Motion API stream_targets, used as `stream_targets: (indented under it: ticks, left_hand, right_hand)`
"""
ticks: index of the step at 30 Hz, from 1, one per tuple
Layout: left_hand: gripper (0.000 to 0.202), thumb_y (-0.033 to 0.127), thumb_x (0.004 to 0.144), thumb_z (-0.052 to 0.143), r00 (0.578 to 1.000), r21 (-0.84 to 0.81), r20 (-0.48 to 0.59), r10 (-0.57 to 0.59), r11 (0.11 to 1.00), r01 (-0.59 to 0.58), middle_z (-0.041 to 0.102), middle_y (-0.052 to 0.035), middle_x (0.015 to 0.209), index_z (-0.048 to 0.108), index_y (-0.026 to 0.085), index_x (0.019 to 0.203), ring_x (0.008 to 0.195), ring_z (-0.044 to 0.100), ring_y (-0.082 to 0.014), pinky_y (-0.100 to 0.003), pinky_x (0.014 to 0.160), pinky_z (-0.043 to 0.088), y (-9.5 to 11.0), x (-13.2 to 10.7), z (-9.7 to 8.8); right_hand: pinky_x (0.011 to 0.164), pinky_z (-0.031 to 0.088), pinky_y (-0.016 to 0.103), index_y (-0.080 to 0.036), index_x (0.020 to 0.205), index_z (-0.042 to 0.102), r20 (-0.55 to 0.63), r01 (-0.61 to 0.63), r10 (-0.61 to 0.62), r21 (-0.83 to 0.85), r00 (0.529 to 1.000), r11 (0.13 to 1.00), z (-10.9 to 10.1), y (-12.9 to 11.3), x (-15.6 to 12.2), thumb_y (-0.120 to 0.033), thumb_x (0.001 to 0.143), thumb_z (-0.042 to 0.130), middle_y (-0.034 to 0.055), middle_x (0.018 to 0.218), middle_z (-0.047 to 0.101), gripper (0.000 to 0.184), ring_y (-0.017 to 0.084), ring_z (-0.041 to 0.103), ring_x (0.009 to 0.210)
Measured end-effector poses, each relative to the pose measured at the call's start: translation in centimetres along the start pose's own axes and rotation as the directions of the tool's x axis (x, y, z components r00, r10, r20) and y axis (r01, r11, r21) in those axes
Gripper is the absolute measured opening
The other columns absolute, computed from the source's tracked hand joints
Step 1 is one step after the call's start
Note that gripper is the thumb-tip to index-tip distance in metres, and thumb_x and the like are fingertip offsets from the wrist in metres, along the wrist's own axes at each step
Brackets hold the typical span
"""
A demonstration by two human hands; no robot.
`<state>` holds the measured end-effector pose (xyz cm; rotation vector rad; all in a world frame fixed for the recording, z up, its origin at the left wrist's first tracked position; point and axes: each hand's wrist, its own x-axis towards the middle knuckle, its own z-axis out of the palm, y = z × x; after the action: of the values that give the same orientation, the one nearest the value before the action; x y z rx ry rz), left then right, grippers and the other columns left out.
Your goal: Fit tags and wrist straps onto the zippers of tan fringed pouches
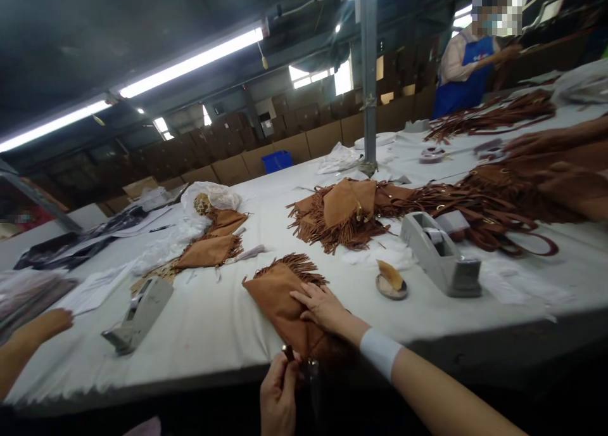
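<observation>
A tan suede bag with fringe (278, 293) lies on the white table (213, 325), hanging over the near edge. My right hand (322, 307), with a white band on its wrist, rests flat on the bag with fingers stretched out. My left hand (279, 391) is below the table edge, fingers pinched round a small brown piece (287, 352) at the bag's lower end. I cannot make out what that piece is.
Grey tape dispensers stand at the right (441, 258) and left (139, 312). More fringed bags (342, 215) and brown straps (479, 211) are piled beyond. A small dish (391, 286) sits nearby. Another person's hand (45, 325) rests at the left. A co-worker in a blue apron (463, 68) stands far back.
</observation>
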<state>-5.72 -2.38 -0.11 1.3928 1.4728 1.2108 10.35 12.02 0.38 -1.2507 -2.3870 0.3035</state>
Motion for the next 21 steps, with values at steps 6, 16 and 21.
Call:
stream_targets:
  ticks: [6,16,21]
  left_hand:
    - [0.025,0.038,0.090,0.048,0.976,0.169,0.042,0.212,0.962,-0.216,0.067,-0.0061,0.089,0.068,0.022,0.093,0.086,0.058,-0.0211,-0.029,0.081,0.045,1.9,0.5,1.2]
    - [0.029,0.042,0.091,0.045,0.954,0.080,0.239,0.183,0.975,-0.207,0.059,-0.0009,0.069,0.062,0.019,0.083,0.062,0.053,-0.0139,-0.023,0.060,0.043,5.8,3.7,2.5]
    - [0.036,0.050,0.087,0.048,0.974,-0.015,0.175,0.140,0.990,-0.140,0.047,0.0033,0.060,0.055,0.019,0.070,0.056,0.045,-0.0115,-0.020,0.054,0.039,4.3,4.5,3.6]
  right_hand:
    - [0.099,0.037,0.044,-0.025,0.133,0.049,-0.121,-0.009,0.017,0.060,0.993,0.998,0.4,0.5,0.2,-0.032,0.079,0.071,0.0132,0.128,0.055,0.058,0.028,0.049,0.119]
    - [0.096,0.041,0.044,-0.020,0.111,0.061,-0.274,-0.031,0.093,0.222,0.957,0.975,0.0,0.1,-0.9,-0.023,0.079,0.069,0.0121,0.119,0.060,0.033,0.027,0.054,0.111]
    - [0.089,0.047,0.037,-0.018,0.104,0.064,-0.333,-0.062,0.199,0.380,0.922,0.923,-0.8,0.3,-1.5,-0.030,0.093,0.048,0.0100,0.105,0.067,0.023,0.022,0.060,0.099]
